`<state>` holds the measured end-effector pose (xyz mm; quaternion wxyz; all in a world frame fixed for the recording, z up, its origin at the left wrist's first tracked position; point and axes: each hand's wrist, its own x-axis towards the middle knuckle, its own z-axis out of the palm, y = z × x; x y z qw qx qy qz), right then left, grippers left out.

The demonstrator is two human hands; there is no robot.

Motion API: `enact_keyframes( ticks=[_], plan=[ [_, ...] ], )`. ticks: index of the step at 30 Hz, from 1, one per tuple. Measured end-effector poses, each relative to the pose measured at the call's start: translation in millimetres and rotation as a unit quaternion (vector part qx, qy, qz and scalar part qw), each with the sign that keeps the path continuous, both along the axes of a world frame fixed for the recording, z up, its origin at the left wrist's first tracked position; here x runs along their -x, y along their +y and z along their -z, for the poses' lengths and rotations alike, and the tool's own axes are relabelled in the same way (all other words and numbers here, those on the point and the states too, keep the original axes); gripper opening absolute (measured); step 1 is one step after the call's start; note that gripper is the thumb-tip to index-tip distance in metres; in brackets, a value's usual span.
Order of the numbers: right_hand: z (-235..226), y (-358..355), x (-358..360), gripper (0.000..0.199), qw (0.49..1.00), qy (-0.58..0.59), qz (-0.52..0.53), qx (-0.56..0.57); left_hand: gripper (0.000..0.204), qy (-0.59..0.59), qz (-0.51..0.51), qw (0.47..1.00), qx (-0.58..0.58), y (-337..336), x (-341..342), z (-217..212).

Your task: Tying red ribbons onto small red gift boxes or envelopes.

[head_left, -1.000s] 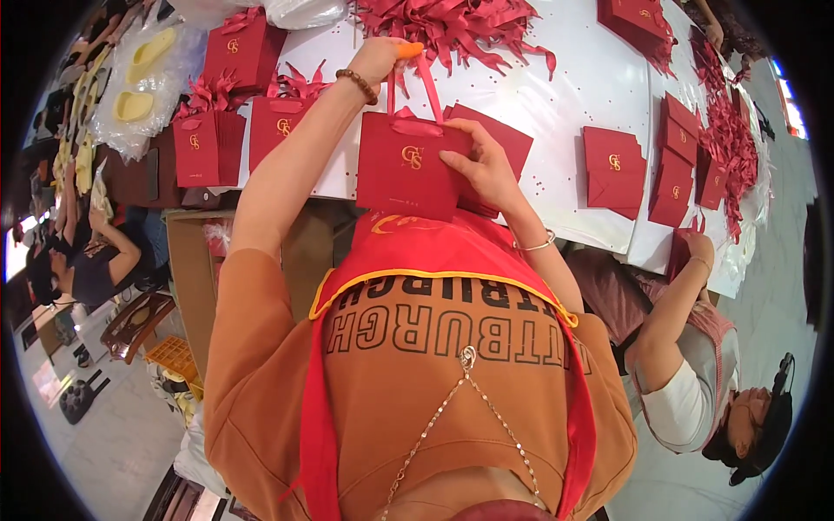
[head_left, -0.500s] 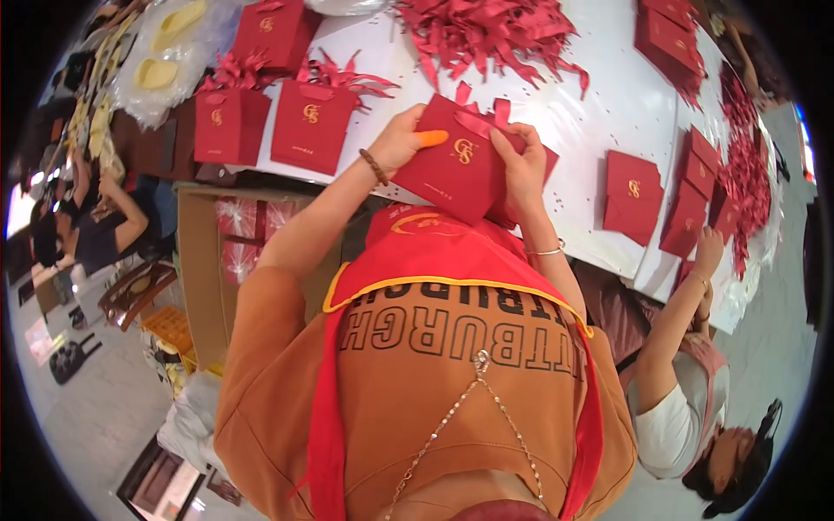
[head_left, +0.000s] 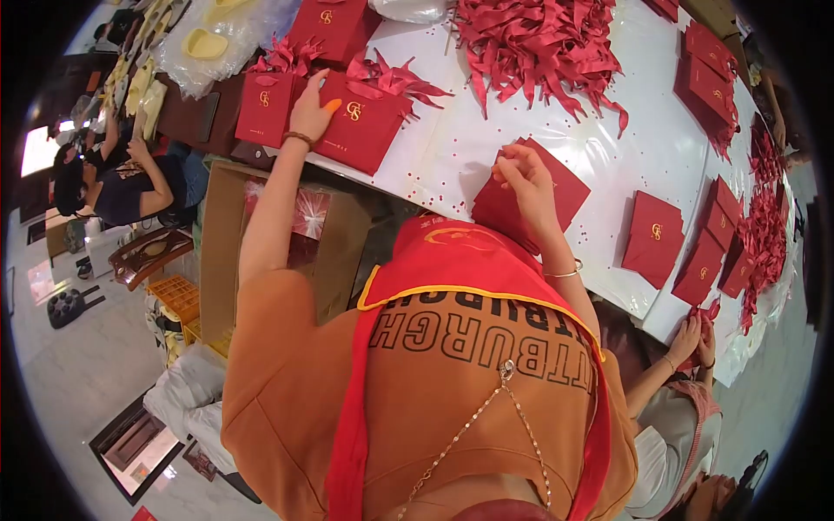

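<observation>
My left hand is stretched out to the upper left of the frame, fingers spread and flat against the top edge of a standing red gift bag with a ribbon bow; it rests there rather than gripping, as far as I can tell. Half a second ago both my hands were on one bag close to my chest, so that bag has now been set down in the row, just beside another finished red bag on its left. By my reading, that one is done and parked.

My right hand is at the centre of the frame, fingers curled and pinching the upper edge of a flat red bag that lies on the white table, near its front edge and close to my body. That looks to me like the next piece being picked up.

A heap of loose red ribbons sits at the top centre, well apart from both hands. More flat red bags lie toward the right. At the lower right a co-worker's hands work at the table's edge, apart from mine. A cardboard box stands below the table's left end.
</observation>
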<state>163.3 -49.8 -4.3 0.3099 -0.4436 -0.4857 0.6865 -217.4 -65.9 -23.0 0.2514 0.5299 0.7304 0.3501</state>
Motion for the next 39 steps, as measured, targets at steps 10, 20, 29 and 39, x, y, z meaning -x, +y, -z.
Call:
enact_keyframes(
  ticks=[10, 20, 29, 39],
  plan=[
    [11, -3, -28, 0.020, 0.997, -0.019, 0.061, -0.041, 0.030, 0.466, -0.055, 0.882, 0.042, 4, -31, 26],
    [11, -9, -41, 0.017, 0.988, -0.070, 0.121, -0.063, 0.021, 0.381, 0.312, 0.855, -0.161, 82, -163, -3],
    [17, 2, -65, 0.015, 0.977, -0.130, 0.129, -0.106, 0.012, 0.296, 0.510, 0.795, -0.141, 64, -182, 33],
    [43, 25, -62, 0.038, 0.802, -0.480, 0.012, -0.356, 0.004, -0.447, 0.265, 0.828, 0.211, 13, -199, -2]
  ],
)
